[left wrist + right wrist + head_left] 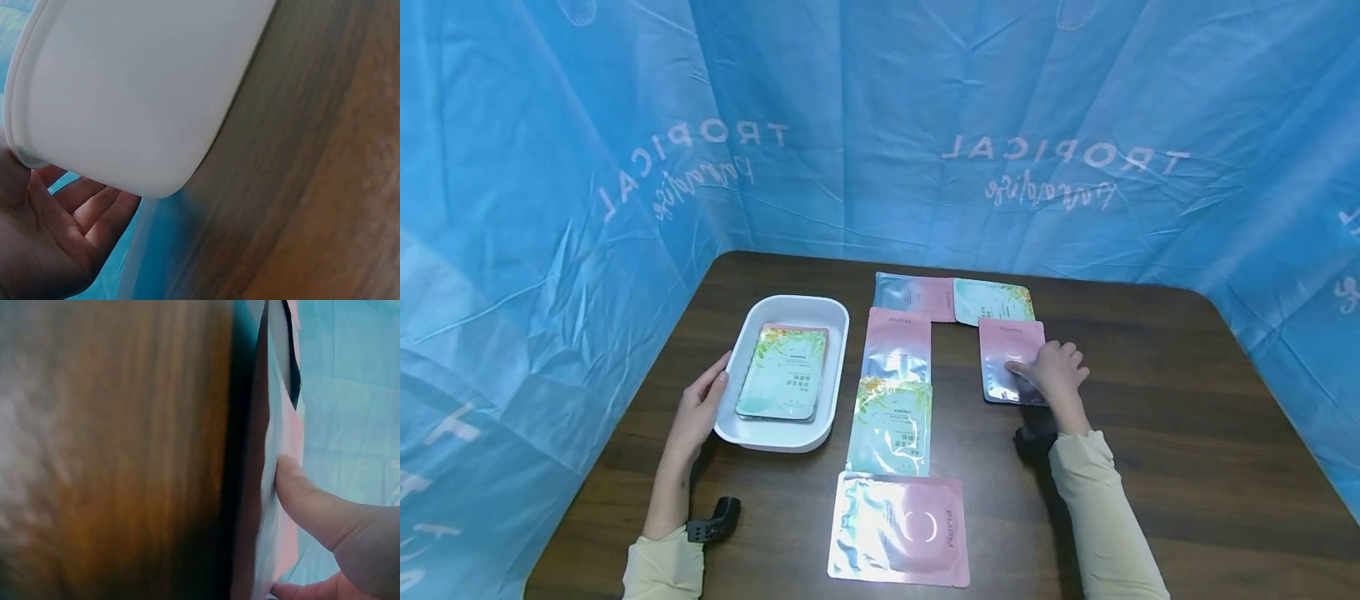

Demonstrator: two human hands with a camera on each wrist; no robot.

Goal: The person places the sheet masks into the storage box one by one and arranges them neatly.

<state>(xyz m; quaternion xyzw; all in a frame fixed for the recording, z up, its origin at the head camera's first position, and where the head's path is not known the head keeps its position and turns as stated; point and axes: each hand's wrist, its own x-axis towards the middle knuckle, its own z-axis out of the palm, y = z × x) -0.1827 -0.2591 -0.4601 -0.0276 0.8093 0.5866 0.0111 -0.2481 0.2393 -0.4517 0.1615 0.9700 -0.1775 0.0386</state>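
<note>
My left hand [698, 402] holds the left side of a white plastic tub [842, 367]. In the left wrist view its fingers [103, 209] lie against the tub's outer wall, near the rim. Inside the tub is a stack of face mask packets, a green floral one [786, 375] on top. On the right, my right hand [1056, 375] pinches a pink-and-blue face mask packet [1003, 342] by its right edge. The thumb [306, 494] presses on its face in the right wrist view; the other fingers are mostly hidden. This packet's far edge meets a green packet [988, 298].
More packets lie in a bent line: a pink-and-blue one [917, 296] at the back, a pink one [898, 333], a green one [891, 429], and a wide pink-silver one [898, 529] in front. Blue printed cloth [880, 192] surrounds the dark wooden table [1157, 417].
</note>
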